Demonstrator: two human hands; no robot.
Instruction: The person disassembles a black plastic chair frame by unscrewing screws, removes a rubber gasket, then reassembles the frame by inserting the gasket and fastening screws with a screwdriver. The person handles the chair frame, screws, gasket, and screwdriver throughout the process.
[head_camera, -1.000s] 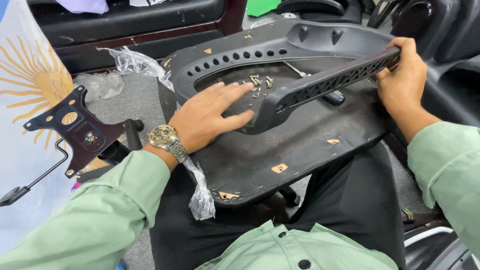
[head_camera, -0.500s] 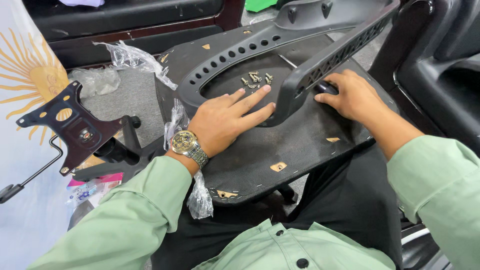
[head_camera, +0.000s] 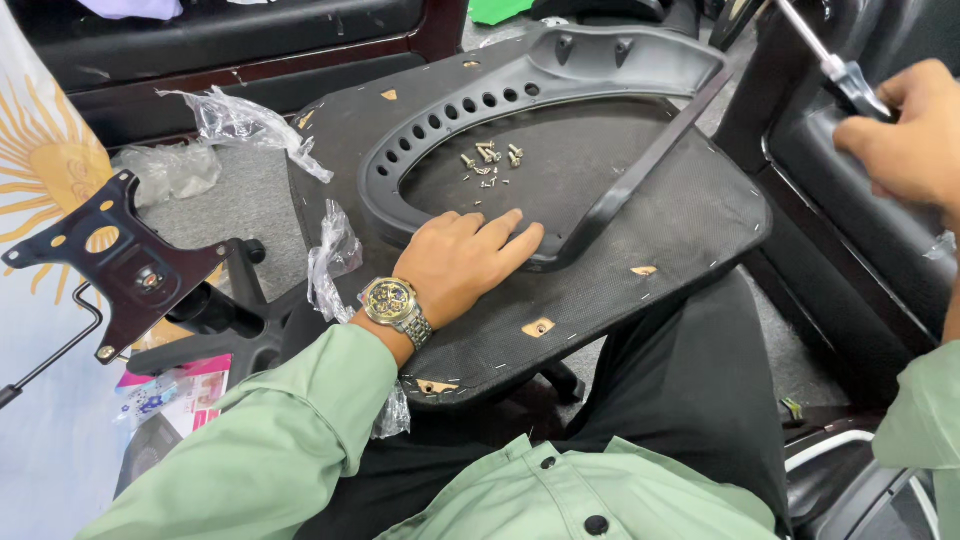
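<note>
- Across our lap lies the black seat base (head_camera: 640, 250), underside up, with the curved plastic armrest frame (head_camera: 560, 70) resting loose on it, reaching from the near edge to the far right corner.
- Our left hand (head_camera: 465, 265) lies open and flat, pinning the frame's near end at the base's near edge.
- Our right hand (head_camera: 905, 135) is closed around a screwdriver (head_camera: 835, 65), raised off the right edge.
- Screws (head_camera: 488, 160) sit in a small heap inside the frame's loop; we judge none driven yet, so fastening remains.
- Beyond the left edge, a metal tilt plate (head_camera: 110, 260) and torn plastic wrap (head_camera: 235, 115).
</note>
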